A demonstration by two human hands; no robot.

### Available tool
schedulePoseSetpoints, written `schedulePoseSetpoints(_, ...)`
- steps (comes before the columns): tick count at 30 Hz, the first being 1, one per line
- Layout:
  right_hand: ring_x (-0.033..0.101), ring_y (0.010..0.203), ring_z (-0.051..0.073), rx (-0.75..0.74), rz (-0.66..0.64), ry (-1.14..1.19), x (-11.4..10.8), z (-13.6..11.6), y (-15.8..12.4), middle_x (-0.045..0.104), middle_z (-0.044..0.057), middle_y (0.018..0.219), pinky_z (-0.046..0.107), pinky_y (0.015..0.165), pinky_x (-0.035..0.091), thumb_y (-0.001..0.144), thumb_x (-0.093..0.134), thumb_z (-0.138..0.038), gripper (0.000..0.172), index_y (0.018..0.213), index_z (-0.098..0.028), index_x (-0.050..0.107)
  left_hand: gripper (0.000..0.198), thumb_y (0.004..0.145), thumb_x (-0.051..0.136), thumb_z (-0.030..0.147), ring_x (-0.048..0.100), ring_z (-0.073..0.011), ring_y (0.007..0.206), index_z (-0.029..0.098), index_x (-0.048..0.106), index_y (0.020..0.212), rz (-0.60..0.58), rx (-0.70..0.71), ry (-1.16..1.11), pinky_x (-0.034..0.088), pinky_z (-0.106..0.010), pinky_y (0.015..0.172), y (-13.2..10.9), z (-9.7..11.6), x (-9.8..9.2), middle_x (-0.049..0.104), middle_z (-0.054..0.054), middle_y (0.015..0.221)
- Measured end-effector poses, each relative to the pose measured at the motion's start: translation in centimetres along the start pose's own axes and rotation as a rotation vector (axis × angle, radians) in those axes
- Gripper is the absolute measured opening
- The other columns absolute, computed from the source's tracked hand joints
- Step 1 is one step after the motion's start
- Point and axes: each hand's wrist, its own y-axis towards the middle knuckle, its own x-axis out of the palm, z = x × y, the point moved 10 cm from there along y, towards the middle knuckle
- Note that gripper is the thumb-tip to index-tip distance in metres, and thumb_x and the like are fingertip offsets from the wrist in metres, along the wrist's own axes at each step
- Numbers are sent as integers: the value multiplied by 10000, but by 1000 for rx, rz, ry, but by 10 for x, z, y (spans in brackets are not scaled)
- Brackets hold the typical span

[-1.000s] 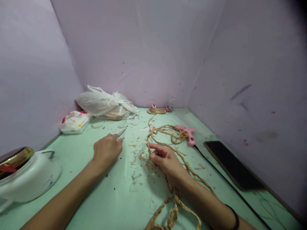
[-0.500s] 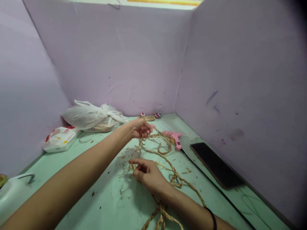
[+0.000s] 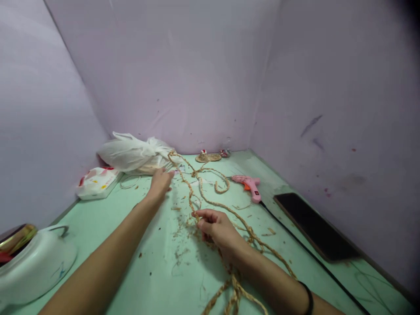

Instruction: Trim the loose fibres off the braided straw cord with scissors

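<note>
Between the thumb and fingers of my right hand (image 3: 216,227), closed in a pinch, is a braided straw rope (image 3: 190,194). The rope runs away over the table, loops near the back, and bunches again in front of my wrist. My left hand (image 3: 160,186) is stretched out low over the table, just in front of a white plastic bag (image 3: 134,153). I see it mostly from the back; its fingers are partly hidden and what they touch is unclear. A pink glue gun (image 3: 251,186) lies right of the rope.
A dark phone (image 3: 311,225) lies at the right, beside the black glue-gun cord (image 3: 295,236). On the left are a tissue pack (image 3: 98,183) and a white container (image 3: 39,271). Small woven pieces (image 3: 210,157) lie by the back wall. Straw scraps litter the green table (image 3: 147,280).
My left hand has let go of the rope and moved left toward the plastic bag. The rope's far part now lies looped on the table. My right hand still pinches it.
</note>
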Motion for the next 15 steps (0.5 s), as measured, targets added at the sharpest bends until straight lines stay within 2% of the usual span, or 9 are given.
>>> schedulePoseSetpoints(3,393,367,61,-1,2,-65,1,2,-1,458,-79,441,203,400,262,551,557,-138,261,808,-116,597,272,817,382,353,618,-215,644,116,507,865,-206,-219,-202,487,-335,523,-28,-16,26,619,-129,750)
schedulePoseSetpoints(5,400,370,64,-6,-10,-107,3,4,-2,461,-74,448,206,406,281,563,572,-157,228,785,-119,608,285,830,374,342,618,-207,617,101,526,829,-383,-381,-576,499,-350,542,-47,-11,50,612,-116,691)
schedulePoseSetpoints(6,405,378,66,-17,-27,-114,6,4,-3,464,-70,459,210,413,297,572,583,-176,217,780,-122,613,277,843,357,322,604,-178,571,104,526,819,-427,-440,-764,499,-328,534,-53,-5,58,592,-86,639)
schedulePoseSetpoints(8,401,396,71,-59,-69,-106,10,1,-4,445,-66,473,220,425,331,605,602,-241,189,757,-131,621,259,863,323,284,516,-103,427,122,506,779,-436,-505,-1023,456,-232,447,-56,4,64,498,-5,513)
schedulePoseSetpoints(10,374,405,69,-105,-94,-108,13,-3,-5,407,-64,467,221,422,346,652,592,-324,200,705,-133,622,280,871,303,283,362,-53,308,145,458,682,-401,-512,-1069,318,-146,325,-53,5,62,366,53,425)
schedulePoseSetpoints(12,346,399,65,-101,-102,-139,14,-4,-6,383,-63,455,215,400,340,663,586,-372,246,655,-127,617,325,869,307,314,248,-43,265,166,384,589,-388,-538,-1110,177,-135,273,-51,1,62,275,74,390)
schedulePoseSetpoints(15,361,379,61,-80,-137,-189,20,-5,-10,423,-53,470,211,376,332,629,614,-380,259,647,-122,612,382,864,298,332,159,-49,244,191,263,511,-332,-564,-1156,90,-157,267,-47,-7,58,170,86,357)
